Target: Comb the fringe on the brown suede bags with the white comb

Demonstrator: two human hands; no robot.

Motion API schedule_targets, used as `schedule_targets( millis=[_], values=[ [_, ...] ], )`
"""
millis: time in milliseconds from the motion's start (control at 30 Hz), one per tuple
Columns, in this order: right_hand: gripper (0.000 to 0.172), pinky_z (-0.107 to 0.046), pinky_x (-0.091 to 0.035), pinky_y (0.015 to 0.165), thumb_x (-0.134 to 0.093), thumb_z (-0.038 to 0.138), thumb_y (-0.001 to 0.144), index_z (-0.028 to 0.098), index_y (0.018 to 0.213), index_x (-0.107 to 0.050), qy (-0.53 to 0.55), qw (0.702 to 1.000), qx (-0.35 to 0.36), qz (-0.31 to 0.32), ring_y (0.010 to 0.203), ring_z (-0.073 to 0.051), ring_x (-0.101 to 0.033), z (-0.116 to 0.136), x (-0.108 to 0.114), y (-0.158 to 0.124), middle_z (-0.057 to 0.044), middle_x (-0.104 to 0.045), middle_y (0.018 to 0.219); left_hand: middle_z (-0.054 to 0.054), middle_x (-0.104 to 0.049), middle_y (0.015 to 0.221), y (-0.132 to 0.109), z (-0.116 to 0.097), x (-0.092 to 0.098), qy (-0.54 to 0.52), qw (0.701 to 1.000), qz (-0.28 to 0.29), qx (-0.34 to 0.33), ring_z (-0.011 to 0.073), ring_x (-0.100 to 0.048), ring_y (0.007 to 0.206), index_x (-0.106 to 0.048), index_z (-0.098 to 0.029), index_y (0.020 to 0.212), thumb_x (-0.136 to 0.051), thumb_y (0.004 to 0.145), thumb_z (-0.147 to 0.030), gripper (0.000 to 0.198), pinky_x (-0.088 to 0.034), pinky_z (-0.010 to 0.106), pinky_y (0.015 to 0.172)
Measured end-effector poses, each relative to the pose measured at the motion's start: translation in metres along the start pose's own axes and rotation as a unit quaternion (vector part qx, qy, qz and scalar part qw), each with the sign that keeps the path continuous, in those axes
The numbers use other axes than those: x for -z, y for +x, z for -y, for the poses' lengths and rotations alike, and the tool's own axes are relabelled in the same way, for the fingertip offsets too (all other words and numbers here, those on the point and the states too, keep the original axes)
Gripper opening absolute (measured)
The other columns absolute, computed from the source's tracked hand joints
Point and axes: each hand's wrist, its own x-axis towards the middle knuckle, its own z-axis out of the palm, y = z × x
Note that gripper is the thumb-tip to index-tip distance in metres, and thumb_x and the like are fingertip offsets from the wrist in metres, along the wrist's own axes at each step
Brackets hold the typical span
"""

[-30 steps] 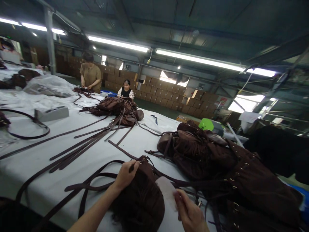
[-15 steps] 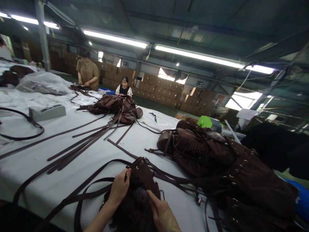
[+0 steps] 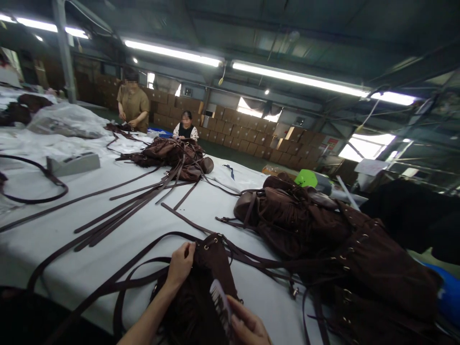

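Near the front edge lies a dark brown bag with gold eyelets, long straps and what looks like dark fringe on its front. My left hand is closed on the bag's upper left edge, its fingers pinched together. In my right hand is a pale purple comb, its teeth turned left over the fringe. Whether the teeth touch the strands I cannot tell. Brown straps from the bag curve across the cloth to the left.
A heap of brown bags lies right, another pile farther back on the white-covered table. A grey tape dispenser stands left. Two people are across the table, before stacked cartons.
My right hand has moved slightly right and down, turning the comb so its teeth now show clearly. My left hand keeps its hold on the bag.
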Motion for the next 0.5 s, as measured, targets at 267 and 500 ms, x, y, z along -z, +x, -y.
schedule_targets(
  millis=[267, 500],
  values=[
    [0.066, -0.017, -0.038, 0.039, -0.086, 0.043, 0.063, 0.018, 0.120, -0.064, 0.085, 0.996, 0.027, -0.030, 0.039, -0.006, -0.052, 0.026, -0.025, 0.011, -0.003, -0.072, 0.076, 0.009, -0.055, 0.134, -0.060, -0.071, 0.038, -0.190, 0.948, 0.226, -0.117, 0.0249, -0.053, 0.121, -0.042, -0.022, 0.139, -0.065, 0.070, -0.021, 0.073, -0.038, 0.038, 0.106],
    [0.065, -0.018, -0.038, 0.038, -0.088, 0.049, 0.057, 0.018, 0.111, -0.069, 0.053, 0.994, 0.047, -0.078, 0.040, -0.005, -0.050, 0.013, -0.034, 0.024, -0.005, -0.072, 0.087, 0.005, -0.066, 0.075, -0.078, -0.052, -0.047, -0.038, 0.953, 0.270, -0.132, 0.0176, -0.061, 0.071, -0.060, -0.019, 0.077, -0.053, 0.079, -0.023, 0.008, -0.048, 0.027, 0.067]
  ],
)
